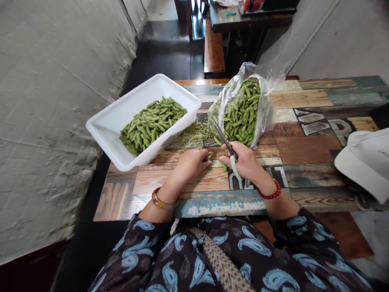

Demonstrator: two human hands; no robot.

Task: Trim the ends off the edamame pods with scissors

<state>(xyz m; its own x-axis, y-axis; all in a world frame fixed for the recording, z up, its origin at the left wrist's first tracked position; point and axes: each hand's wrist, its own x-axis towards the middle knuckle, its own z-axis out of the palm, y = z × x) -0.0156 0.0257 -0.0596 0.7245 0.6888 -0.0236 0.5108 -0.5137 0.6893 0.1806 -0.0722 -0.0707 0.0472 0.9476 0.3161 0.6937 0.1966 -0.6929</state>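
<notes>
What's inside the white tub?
The white tub holds a heap of green pods, with bare floor showing around part of it. Whatever lies beneath the heap is covered, so I can't tell.

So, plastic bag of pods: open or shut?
Open: the plastic bag has its mouth spread wide, with green pods exposed inside.

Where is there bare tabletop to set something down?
Widest: right of the bag, up to the white cap. Smaller: the near-left corner, below the tub and left of the left wrist. Crowded: between tub and bag, with trimmings and loose pods.
</notes>
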